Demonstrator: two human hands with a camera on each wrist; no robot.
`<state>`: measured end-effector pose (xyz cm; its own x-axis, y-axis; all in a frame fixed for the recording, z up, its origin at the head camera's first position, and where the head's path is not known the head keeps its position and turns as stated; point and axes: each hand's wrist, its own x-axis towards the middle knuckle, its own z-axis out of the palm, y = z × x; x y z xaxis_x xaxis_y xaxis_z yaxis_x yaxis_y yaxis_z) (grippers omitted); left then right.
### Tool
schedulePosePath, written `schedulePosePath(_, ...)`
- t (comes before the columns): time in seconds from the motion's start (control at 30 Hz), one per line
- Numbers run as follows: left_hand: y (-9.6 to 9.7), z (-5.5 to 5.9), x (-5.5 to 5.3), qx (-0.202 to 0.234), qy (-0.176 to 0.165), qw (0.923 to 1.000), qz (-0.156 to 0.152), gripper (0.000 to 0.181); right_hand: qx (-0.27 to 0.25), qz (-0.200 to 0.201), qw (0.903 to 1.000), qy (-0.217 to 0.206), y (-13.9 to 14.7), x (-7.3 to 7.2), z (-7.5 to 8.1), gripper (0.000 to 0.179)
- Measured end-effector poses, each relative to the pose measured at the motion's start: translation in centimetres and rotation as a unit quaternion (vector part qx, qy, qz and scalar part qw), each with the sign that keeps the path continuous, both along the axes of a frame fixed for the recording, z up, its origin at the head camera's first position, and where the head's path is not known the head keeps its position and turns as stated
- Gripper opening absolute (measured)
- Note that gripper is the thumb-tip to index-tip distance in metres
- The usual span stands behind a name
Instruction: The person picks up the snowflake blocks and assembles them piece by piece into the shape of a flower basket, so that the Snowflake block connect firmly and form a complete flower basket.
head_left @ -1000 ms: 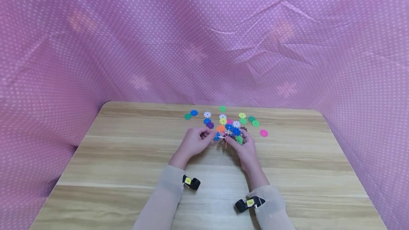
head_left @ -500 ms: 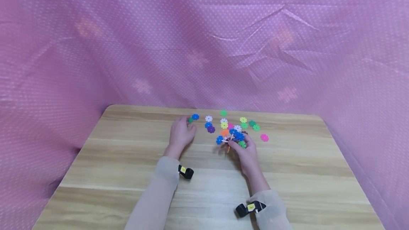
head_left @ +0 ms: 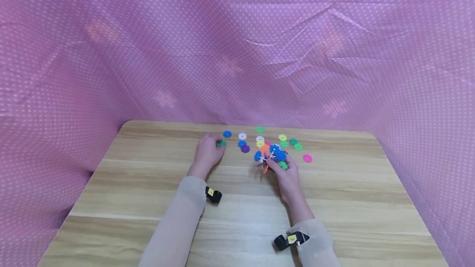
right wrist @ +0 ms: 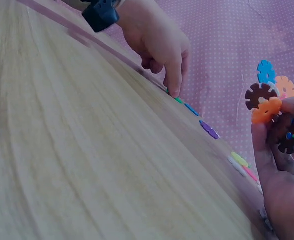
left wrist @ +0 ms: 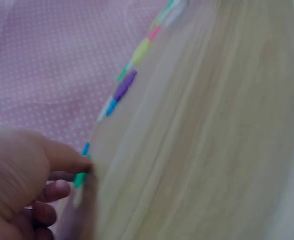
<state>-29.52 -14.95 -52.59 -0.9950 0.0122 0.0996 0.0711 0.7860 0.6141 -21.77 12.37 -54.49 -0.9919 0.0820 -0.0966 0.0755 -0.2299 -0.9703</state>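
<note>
At the far left of the scattered pieces, my left hand pinches a green interlocking disc low over the table. The left wrist view shows the green disc edge-on at my fingertips. My right hand grips a cluster of joined, notched discs between thumb and fingers. Brown, orange and blue discs show in it in the right wrist view, and part lies hidden behind the fingers. A blue disc sits on the cluster's right side in the head view.
Loose discs lie along the back of the wooden table: a blue one, a purple one, a pink one and several others. Behind hangs a pink dotted cloth.
My left hand has gone from beside the cluster to the far left and drawn the green disc slightly nearer, away from the blue one. My right hand keeps the cluster, tilted a little.
</note>
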Motion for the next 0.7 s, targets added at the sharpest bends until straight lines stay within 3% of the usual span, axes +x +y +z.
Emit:
schedulePosePath(0.17, 0.2, 0.3, 1.8, 0.043, -0.062, 0.9969, -0.024, 0.024, -0.042, 0.003, 0.9991, 0.005, -0.2, 0.0, -0.2, 0.057)
schedulePosePath(0.33, 0.5, 1.1, 3.6, 0.078, -0.095, 0.9879, -0.095, 0.019, -0.04, 0.0, 0.9992, -0.003, -0.3, 0.0, -0.2, 0.057)
schedulePosePath(0.43, 1.0, 1.8, 4.5, 0.112, -0.097, 0.9815, -0.121, 0.02, -0.036, -0.004, 0.9993, -0.004, -0.4, 0.0, -0.3, 0.053)
schedulePosePath(0.57, 2.1, 2.7, 5.5, 0.158, -0.075, 0.9764, -0.127, 0.017, -0.016, -0.008, 0.9998, 0.0, -0.5, 0.2, -0.3, 0.05)
schedulePosePath(0.7, 3.2, 3.0, 6.3, 0.182, -0.059, 0.9697, -0.151, 0.011, -0.017, -0.013, 0.9998, -0.004, -0.7, 0.4, -0.4, 0.048)
